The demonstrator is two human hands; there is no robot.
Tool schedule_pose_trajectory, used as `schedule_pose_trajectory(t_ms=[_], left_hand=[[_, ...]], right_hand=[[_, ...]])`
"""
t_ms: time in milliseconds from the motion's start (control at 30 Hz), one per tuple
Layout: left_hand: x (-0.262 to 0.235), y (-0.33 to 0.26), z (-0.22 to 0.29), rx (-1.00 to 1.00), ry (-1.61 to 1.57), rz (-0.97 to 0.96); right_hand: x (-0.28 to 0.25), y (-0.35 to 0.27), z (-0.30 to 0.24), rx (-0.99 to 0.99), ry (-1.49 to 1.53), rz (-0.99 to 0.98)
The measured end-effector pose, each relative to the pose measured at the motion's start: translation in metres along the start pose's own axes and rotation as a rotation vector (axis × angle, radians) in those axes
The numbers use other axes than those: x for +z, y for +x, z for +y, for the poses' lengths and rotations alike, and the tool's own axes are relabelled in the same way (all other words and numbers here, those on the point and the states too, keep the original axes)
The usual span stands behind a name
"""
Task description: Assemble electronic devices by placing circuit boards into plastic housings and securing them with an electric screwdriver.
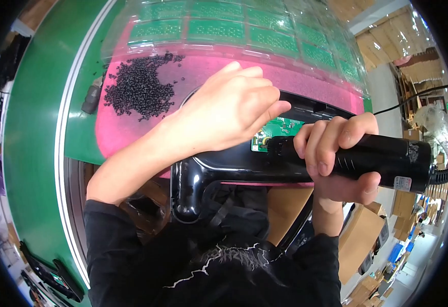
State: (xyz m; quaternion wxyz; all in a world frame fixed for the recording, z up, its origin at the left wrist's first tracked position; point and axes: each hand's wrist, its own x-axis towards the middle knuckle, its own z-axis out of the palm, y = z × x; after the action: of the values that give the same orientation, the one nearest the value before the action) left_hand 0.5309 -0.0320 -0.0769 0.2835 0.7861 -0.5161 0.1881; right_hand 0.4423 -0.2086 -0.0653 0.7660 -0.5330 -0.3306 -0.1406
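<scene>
My right hand [339,148] is wrapped round a black electric screwdriver [387,158], held nearly level, with its cable end at the right. The screwdriver's tip end meets a green circuit board [286,124] set in a glossy black plastic housing [249,170]. The board is partly covered by the tool and my hands. Above the housing, just left of the board, my left hand [239,105] is closed with its fingers curled. Whatever it holds, if anything, is hidden. The housing lies across the near edge of a pink mat [119,134].
A pile of small black screws [139,87] lies on the mat at the left, beside a dark block [91,97]. Behind stand clear plastic trays [244,50] of green boards. A black cable [413,99] runs at right; cardboard boxes [364,235] stand below right.
</scene>
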Motion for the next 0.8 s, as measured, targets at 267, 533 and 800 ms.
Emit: schedule_pose_trajectory(t_ms=[267, 533, 800], left_hand=[[0.002, -0.003, -0.003, -0.041, -0.063, 0.038], [0.001, -0.004, -0.005, -0.055, -0.161, -0.067], [0.003, -0.004, -0.004, 0.079, -0.195, -0.247]], right_hand=[[0.019, 0.020, -0.003, 0.233, -0.131, 0.008], [0.014, 0.006, -0.004, 0.048, -0.051, 0.011], [0.005, -0.014, -0.012, 0.069, 0.014, 0.113]])
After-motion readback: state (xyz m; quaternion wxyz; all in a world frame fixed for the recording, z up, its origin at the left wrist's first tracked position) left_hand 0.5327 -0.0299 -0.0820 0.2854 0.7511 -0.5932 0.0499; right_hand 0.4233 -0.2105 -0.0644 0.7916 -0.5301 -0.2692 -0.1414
